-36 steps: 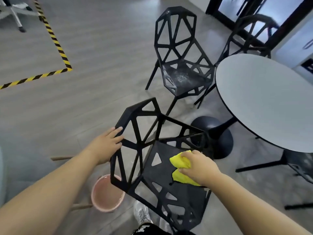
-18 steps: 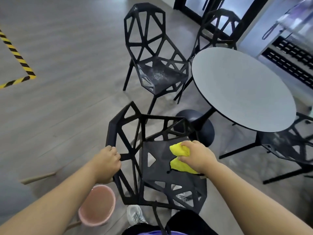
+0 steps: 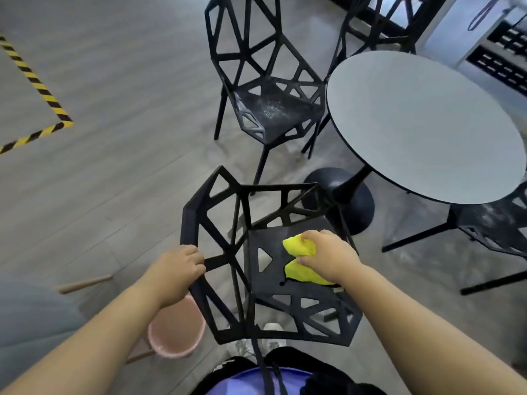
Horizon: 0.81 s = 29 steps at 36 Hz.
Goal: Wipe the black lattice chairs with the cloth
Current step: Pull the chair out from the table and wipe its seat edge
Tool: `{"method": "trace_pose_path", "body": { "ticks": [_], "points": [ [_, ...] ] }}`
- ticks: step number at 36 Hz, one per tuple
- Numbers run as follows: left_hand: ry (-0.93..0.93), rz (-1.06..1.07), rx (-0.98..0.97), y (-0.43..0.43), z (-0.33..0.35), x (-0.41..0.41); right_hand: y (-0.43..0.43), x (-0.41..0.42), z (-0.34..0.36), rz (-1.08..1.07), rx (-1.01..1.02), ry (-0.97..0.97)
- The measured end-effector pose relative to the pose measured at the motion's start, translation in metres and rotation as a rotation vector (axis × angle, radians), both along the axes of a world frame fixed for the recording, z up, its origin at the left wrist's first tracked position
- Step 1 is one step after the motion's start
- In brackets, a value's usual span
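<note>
Yellow crumpled cloth (image 3: 301, 248) in right fingers' (image 3: 310, 238) grip on lattice chair (image 3: 265, 238) (left fingers (image 3: 194, 255) round a strut (image 3: 218, 259)).

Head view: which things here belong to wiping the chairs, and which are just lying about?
In the job: cloth, gripped by right hand; near chair, held by left hand; dusty chair behind it.
Lying about: table; bucket; tape; stick.
</note>
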<state>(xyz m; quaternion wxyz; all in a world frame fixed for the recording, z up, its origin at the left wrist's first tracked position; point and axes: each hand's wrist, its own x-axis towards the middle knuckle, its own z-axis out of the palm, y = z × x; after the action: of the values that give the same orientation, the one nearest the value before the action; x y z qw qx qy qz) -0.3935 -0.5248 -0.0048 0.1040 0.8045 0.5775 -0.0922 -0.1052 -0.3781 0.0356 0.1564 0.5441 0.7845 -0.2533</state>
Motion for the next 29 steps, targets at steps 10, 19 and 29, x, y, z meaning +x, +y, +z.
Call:
{"method": "trace_pose_path", "body": {
  "ticks": [10, 19, 29],
  "points": [
    [0.043, -0.011, -0.023, 0.016, 0.007, -0.014, -0.007, 0.000, -0.017, 0.067, -0.036, 0.013],
    [0.062, -0.207, 0.079, 0.051, 0.004, -0.054, -0.059, -0.062, -0.025, 0.114, -0.042, -0.016],
    [0.168, -0.152, -0.025, 0.077, 0.001, -0.068, -0.137, -0.147, -0.033, -0.017, -0.107, 0.003]
  ]
}}
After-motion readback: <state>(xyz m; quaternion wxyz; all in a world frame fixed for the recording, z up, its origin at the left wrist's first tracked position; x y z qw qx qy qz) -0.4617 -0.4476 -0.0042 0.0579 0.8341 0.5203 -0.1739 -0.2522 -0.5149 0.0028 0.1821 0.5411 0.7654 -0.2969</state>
